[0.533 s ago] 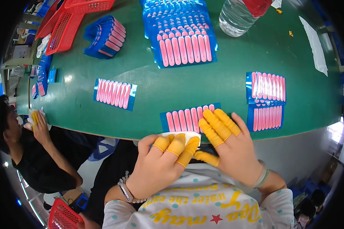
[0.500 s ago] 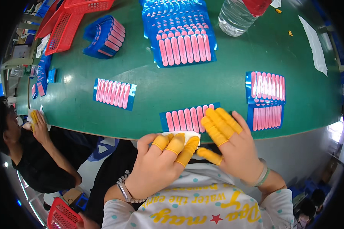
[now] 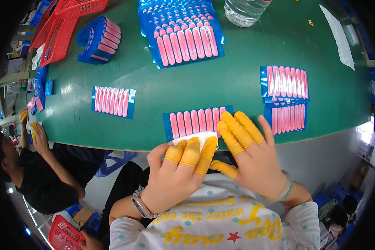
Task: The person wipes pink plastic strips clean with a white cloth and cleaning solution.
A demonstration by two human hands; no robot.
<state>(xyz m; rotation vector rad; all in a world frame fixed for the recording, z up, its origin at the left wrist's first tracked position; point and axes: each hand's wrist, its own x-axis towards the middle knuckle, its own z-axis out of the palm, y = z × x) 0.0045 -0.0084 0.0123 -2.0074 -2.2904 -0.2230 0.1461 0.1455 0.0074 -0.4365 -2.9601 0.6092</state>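
A blue film sheet bearing a row of pink rounded strips (image 3: 191, 121) lies at the table's near edge in front of me. My left hand (image 3: 171, 179), in yellow finger cots, has its fingers bent over a folded white cloth (image 3: 185, 141) that covers the lower edge of the strips. On the sheet's right end rest the outstretched, yellow-covered fingers of my right hand (image 3: 256, 158); its thumb is apart and nothing is gripped. To the right, more sheets of pink strips (image 3: 285, 102) overlap each other. One single sheet (image 3: 112, 102) lies to the left.
A large fanned stack of such sheets (image 3: 187, 43) lies farther back, beside a curled bundle (image 3: 100, 39). A clear water container (image 3: 243, 11) stands behind. Red baskets (image 3: 58, 39) are at the far left, where a co-worker (image 3: 50, 175) sits. White paper (image 3: 337, 37) lies far right.
The white cloth in my left hand has moved up onto the lower ends of the strips. My right hand stays at the sheet's right end. The whole view has shifted slightly.
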